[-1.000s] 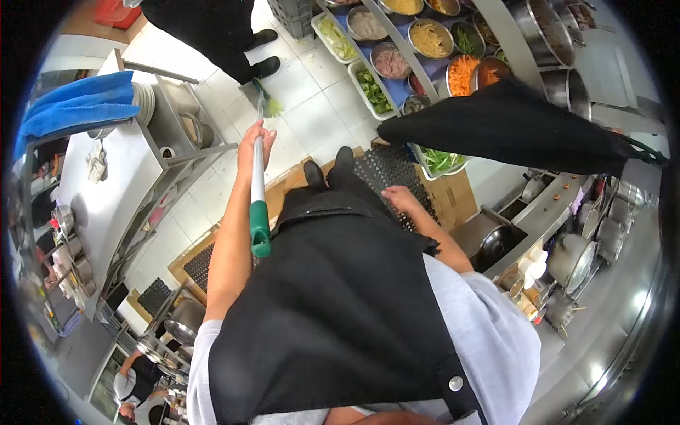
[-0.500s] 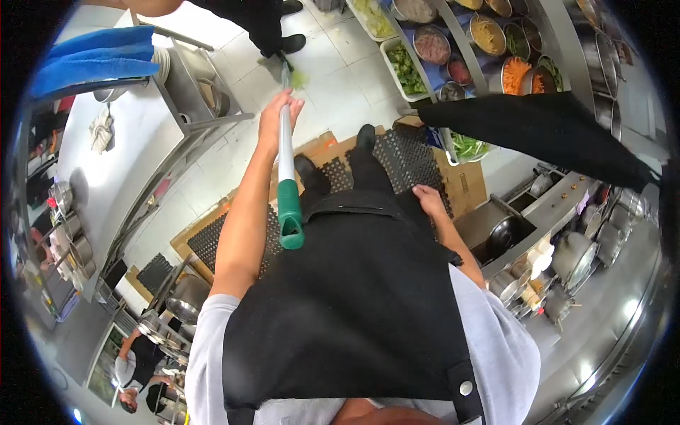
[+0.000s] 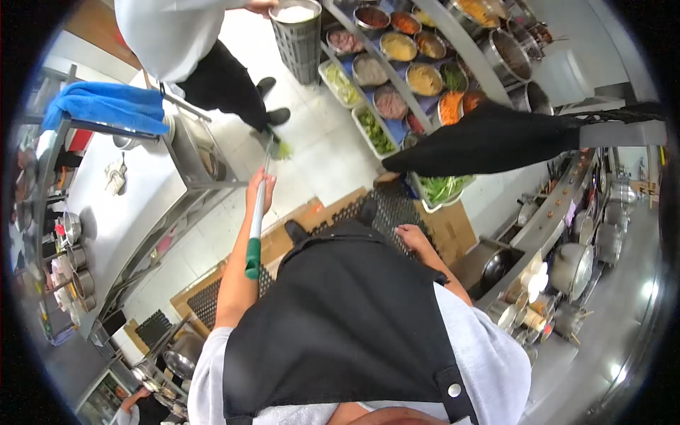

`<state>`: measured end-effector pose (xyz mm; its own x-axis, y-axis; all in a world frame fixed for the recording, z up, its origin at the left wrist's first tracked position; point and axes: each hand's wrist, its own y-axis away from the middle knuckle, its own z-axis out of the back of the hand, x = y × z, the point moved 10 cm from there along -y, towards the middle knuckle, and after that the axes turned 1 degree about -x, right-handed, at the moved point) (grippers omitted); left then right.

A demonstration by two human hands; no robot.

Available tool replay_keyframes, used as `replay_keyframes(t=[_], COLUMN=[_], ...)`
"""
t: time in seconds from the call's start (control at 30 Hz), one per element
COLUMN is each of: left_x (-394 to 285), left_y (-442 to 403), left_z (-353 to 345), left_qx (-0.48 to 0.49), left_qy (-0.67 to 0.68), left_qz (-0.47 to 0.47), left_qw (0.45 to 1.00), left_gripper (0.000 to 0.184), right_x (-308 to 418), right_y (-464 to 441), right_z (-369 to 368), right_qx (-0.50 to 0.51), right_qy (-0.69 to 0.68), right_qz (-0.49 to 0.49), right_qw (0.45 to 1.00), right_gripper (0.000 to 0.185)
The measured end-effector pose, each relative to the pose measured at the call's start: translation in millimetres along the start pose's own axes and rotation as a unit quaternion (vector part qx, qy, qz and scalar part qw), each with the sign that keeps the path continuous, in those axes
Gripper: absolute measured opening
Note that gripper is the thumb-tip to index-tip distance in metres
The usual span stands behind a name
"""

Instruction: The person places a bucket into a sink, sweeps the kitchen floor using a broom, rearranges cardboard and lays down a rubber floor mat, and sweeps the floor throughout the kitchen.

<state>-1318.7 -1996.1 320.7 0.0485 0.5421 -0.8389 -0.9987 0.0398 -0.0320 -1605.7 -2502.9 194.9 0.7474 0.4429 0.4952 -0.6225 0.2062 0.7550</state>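
My left hand (image 3: 260,193) is wrapped around the pale shaft of a broom (image 3: 256,221), its arm stretched forward. The broom's green grip end (image 3: 253,258) points back toward my forearm. At the far end, green bristles (image 3: 283,149) rest on the white tiles beside another person's dark shoes (image 3: 278,116). Low by my right side hangs my right hand (image 3: 411,238), with nothing in it and its fingers loosely apart. Beneath it lies a black perforated floor mat (image 3: 397,205).
A person in a white top (image 3: 170,35) stands ahead, one hand by a grey slatted bin (image 3: 297,53). A steel counter (image 3: 142,184) runs along the left. On the right are food bowls (image 3: 425,79), a hanging black cloth (image 3: 489,145) and a tub of greens (image 3: 443,190).
My view has tilted up, showing more of the other person and the bin. The broom's grip end has shifted left and away from my apron. My left hand keeps its hold.
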Motion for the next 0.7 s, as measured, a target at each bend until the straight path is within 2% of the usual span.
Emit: replay_keyframes(t=[0.03,0.1,0.13,0.17,0.2,0.23,0.27,0.3,0.33,0.37,0.4,0.47,0.5,0.53,0.6,0.67,0.7], left_x=[-5.2,-0.5,-6.9,-7.8,0.8,-0.1,-34.4,-65.2,-76.1,-84.9,-97.2,-105.5,-106.6,-121.1,-112.0,-118.7,-122.3], left_y=[2.0,8.4,9.3,11.4,11.7,17.2,19.0,18.3,16.0,12.3,9.5,-0.7,-6.5,-14.3,-31.2,-45.2,-55.9], left_z=[-3.6,-15.2,-20.9,-28.1,-37.5,-40.1,-35.3,-32.3,-36.4,-39.7,-44.6,-50.8,-53.4,-54.9,-72.4,-81.0,-79.2], left_qx=[-0.01,-0.016,-0.036,-0.051,-0.052,-0.056,-0.092,-0.131,-0.139,-0.146,-0.124,-0.08,-0.055,-0.034,0.047,0.07,0.063], left_qy=[-0.002,0.039,0.031,0.023,0.038,0.036,0.02,0.006,0.08,0.155,0.106,0.002,-0.05,-0.083,-0.096,-0.088,-0.085], left_qz=[-0.008,0.036,0.017,0.001,0.047,0.044,0.03,0.015,0.027,0.036,0.03,0.017,0.008,-0.054,-0.034,-0.041,-0.041], left_qw=[1.0,0.998,0.999,0.998,0.997,0.997,0.995,0.991,0.987,0.976,0.986,0.997,0.997,0.994,0.994,0.993,0.994], left_gripper=[0.025,0.022,0.023,0.023,0.026,0.026,0.027,0.029,0.031,0.033,0.032,0.03,0.03,0.028,0.028,0.034,0.034], right_x=[8.8,1.6,7.3,14.0,15.1,19.5,2.5,0.8,-2.0,-20.3,-31.7,-10.8,-14.1,-18.1,38.0,79.4,105.6], right_y=[-12.9,-40.3,-56.7,-59.7,-57.5,-55.5,-75.2,-72.7,-68.4,-84.8,-109.6,-72.3,-82.4,-101.8,-85.9,-115.3,-113.0], right_z=[13.3,39.3,52.9,65.7,69.8,76.6,75.3,83.8,90.4,89.9,92.0,102.3,91.4,89.1,87.0,63.4,50.0], right_qx=[-0.003,-0.038,-0.081,-0.081,-0.04,-0.001,0.026,0.015,0.004,0.003,0.002,0.01,0.017,0.021,0.04,0.004,0.041], right_qy=[0.0,-0.092,-0.068,-0.073,-0.033,0.009,0.05,0.049,0.05,0.113,0.178,0.022,0.003,-0.015,0.053,0.138,0.148], right_qz=[0.012,0.013,0.093,0.099,0.065,0.031,0.055,0.021,-0.012,0.013,0.038,-0.111,-0.082,-0.054,-0.038,0.162,0.14], right_qw=[1.0,0.995,0.99,0.989,0.997,0.999,0.997,0.998,0.999,0.993,0.983,0.994,0.996,0.998,0.997,0.977,0.978], right_gripper=[0.04,0.041,0.039,0.039,0.038,0.038,0.036,0.035,0.033,0.04,0.049,0.048,0.038,0.03,0.036,0.048,0.055])
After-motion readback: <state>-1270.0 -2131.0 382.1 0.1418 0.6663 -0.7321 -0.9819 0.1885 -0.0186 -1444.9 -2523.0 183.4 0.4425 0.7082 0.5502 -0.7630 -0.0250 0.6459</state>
